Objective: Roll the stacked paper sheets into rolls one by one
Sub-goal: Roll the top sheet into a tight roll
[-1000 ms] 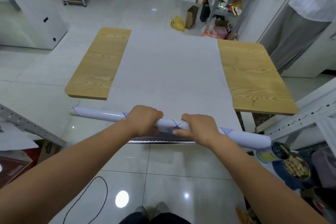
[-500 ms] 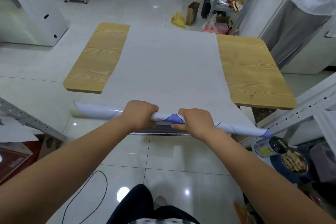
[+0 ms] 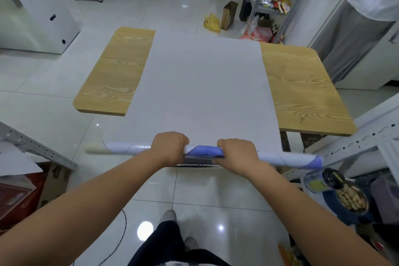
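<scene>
Wider than half second ago: blue printed patch on roll (image 3: 280, 157), showing between hands. Grip: left hand (image 3: 169, 149) and right hand (image 3: 236, 153) both clamped around roll, just off near edge of counter (image 3: 116, 71). Unrolled paper sheet (image 3: 205, 84): flat across counter middle.
</scene>
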